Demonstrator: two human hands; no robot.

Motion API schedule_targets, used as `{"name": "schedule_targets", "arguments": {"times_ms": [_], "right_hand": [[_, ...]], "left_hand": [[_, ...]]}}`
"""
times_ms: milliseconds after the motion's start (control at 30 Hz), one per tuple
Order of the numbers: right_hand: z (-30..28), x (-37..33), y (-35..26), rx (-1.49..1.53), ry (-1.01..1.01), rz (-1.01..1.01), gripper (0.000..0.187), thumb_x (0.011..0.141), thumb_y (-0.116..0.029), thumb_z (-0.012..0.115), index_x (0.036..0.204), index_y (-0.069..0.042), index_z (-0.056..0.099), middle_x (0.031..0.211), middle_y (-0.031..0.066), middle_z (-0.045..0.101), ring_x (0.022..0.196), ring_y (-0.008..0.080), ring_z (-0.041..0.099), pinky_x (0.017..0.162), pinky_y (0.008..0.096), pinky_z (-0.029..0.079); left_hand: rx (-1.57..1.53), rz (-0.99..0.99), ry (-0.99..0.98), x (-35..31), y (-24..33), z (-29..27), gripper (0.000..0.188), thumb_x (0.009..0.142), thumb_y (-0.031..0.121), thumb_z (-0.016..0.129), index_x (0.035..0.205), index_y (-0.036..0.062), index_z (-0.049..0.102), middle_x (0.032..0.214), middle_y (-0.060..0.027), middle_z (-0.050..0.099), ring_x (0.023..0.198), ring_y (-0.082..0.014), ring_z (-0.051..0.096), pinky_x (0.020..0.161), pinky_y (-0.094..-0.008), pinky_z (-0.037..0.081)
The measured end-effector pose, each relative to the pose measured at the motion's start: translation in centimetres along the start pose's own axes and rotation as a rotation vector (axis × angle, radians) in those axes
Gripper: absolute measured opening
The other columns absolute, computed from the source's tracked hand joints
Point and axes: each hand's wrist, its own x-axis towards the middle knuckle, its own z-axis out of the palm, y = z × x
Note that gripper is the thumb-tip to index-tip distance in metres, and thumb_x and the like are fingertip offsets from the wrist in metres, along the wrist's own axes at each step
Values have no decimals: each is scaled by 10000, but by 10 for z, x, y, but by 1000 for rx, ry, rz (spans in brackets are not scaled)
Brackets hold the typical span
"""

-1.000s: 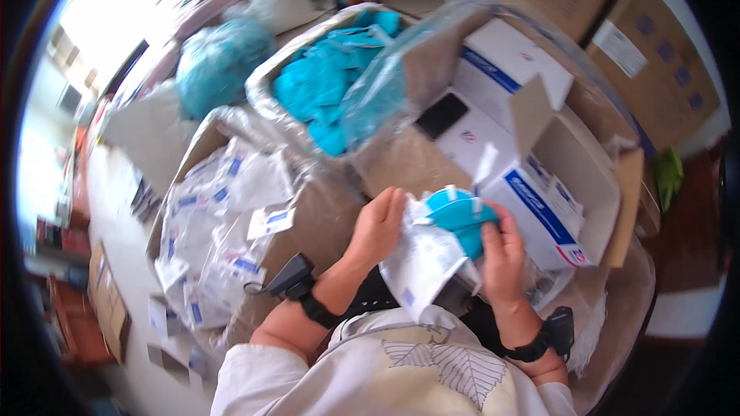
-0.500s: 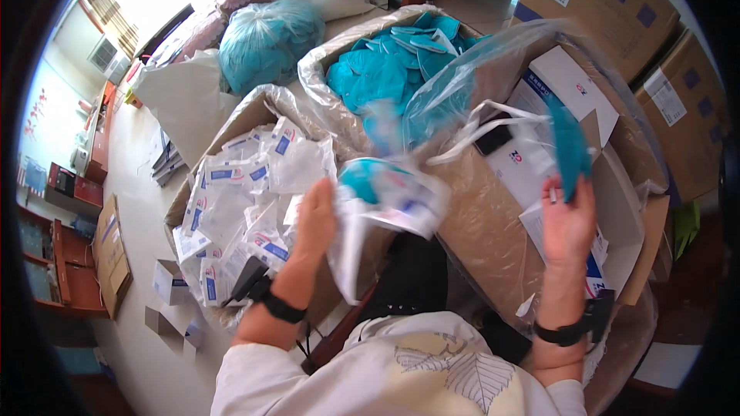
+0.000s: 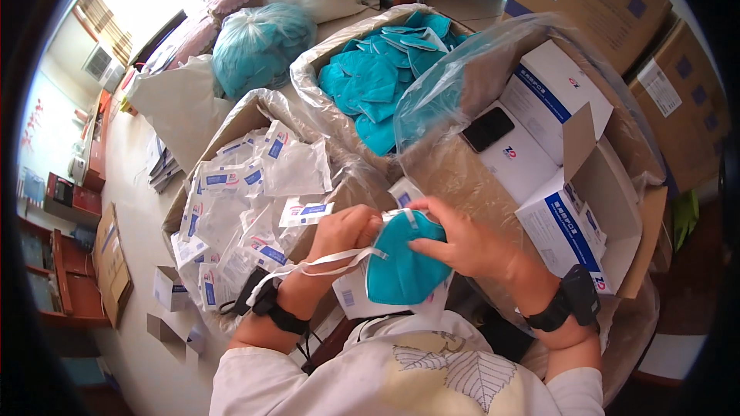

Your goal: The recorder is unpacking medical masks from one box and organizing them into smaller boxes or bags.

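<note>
A teal folded face mask (image 3: 407, 268) is in front of my chest. Its upper right edge is pinched between the thumb and fingers of my right hand (image 3: 474, 243). At the mask's upper left, my left hand (image 3: 345, 233) is closed on the white straps (image 3: 324, 262), which trail leftward over my forearm. Behind the mask lies a white printed packet (image 3: 351, 294), partly covered. Beside my left hand is a box lined with clear plastic (image 3: 266, 100), heaped with white packets (image 3: 223, 177).
Ahead, a lined carton (image 3: 312, 54) holds a heap of teal masks (image 3: 362, 77). On the right, a carton top carries a black phone (image 3: 488, 130), white boxes (image 3: 551, 81) and an open white box (image 3: 574, 231). Large cartons (image 3: 586, 0) stand behind. Small opened boxes (image 3: 169, 285) lie on the left floor.
My right hand has brought the teal mask down and left from over the white boxes to my chest. My left hand has moved right and met it at the straps.
</note>
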Motion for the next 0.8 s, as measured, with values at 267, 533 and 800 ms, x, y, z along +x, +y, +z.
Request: {"name": "schedule_targets", "arguments": {"times_ms": [267,533,800], "right_hand": [[-26,-1,19,1263,575,-115,372,886,-181,521,1209,-23,425,1102,96,553,958,190,551,851,312,455],[-93,-47,28,1021,879,-199,525,887,-281,520,1309,-39,321,1291,69,413,1165,196,410,977,360,325],[-45,-62,61,863,864,127,431,885,-247,533,1245,-47,410,1200,36,490,1108,166,448,952,325,336]], "left_hand": [[-108,-446,159,-8,-24,1,190,919,172,447,847,15,525,643,-23,470,648,-125,425,602,-282,397],[577,-196,835,-38,-148,-126,151,867,160,509,831,24,566,879,-123,557,828,-269,517,765,-340,406],[299,-453,-312,-142,-257,-31,132,749,104,568,865,45,586,1151,-172,512,1104,-342,452,963,-405,326]]}}
